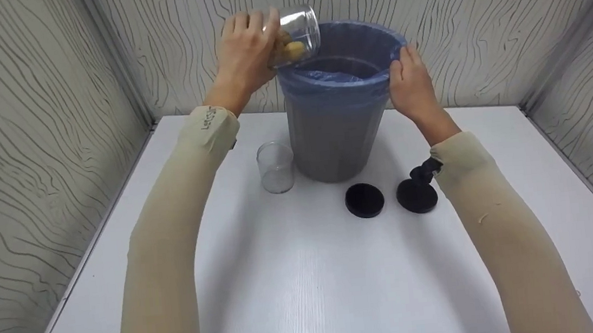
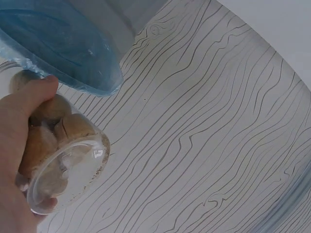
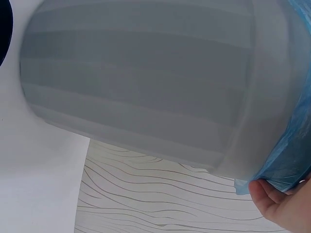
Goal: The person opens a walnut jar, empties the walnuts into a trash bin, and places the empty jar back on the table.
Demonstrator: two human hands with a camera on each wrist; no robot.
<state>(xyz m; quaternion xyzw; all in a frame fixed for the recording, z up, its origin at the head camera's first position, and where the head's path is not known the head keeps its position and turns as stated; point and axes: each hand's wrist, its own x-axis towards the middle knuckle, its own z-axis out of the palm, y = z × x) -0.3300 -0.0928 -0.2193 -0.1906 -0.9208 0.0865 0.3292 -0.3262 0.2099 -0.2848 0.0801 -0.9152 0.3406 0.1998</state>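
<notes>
My left hand (image 1: 247, 46) grips a clear jar (image 1: 301, 18), tipped on its side with its mouth over the rim of a grey trash can (image 1: 334, 135). Several rounded, yellow-brown pieces (image 2: 51, 109) lie inside the jar; their kind is not plain. A blue bin liner (image 1: 341, 94) is folded over the can's rim. On the can's right side, my right hand (image 1: 414, 84) holds the rim, and in the right wrist view its fingers (image 3: 262, 196) pinch the liner there. The can stands upright, its bottom inside hidden by the liner.
A second clear jar (image 1: 276, 168) stands on the white table (image 1: 285, 276), left of the can. Two round black lids (image 1: 365, 200) lie in front of the can, the right one partly behind a dark object at my right wrist. Patterned wall panels (image 1: 18, 160) enclose the table.
</notes>
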